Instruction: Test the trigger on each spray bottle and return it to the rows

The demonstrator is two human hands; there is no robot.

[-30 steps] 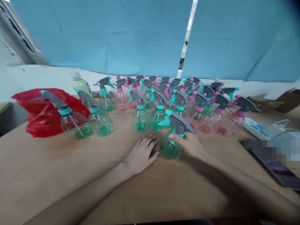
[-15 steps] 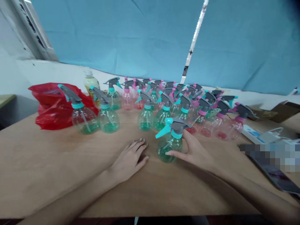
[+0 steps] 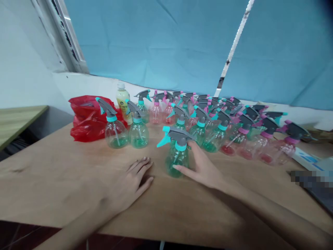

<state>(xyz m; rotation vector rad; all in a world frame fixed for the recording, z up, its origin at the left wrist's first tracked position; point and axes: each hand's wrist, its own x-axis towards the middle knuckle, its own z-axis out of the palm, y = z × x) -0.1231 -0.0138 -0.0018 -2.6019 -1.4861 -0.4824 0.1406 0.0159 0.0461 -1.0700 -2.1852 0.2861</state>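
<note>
My right hand (image 3: 205,170) is closed round the side of a green spray bottle (image 3: 177,163) with a grey head and turquoise trigger. The bottle is upright, over the near middle of the table; whether its base touches the wood I cannot tell. To its left my left hand (image 3: 136,177) lies palm down on the tabletop (image 3: 59,180), fingers stretched and nothing in them. Beyond that hand, two green spray bottles stand side by side, the left one (image 3: 116,135) next to the right one (image 3: 139,134). The held bottle partly hides a green spray bottle (image 3: 180,116) behind it.
Several green and pink spray bottles (image 3: 243,139) crowd the back and right. A red plastic bag (image 3: 88,126) and a yellowish drink bottle (image 3: 123,100) stand at back left. On the right lie a white power strip (image 3: 307,158) and a dark flat device (image 3: 316,194), partly blurred out.
The view has swung left, so the table's things appear farther right. My right hand has carried the green spray bottle leftward across the table. My left hand has slid left too.
</note>
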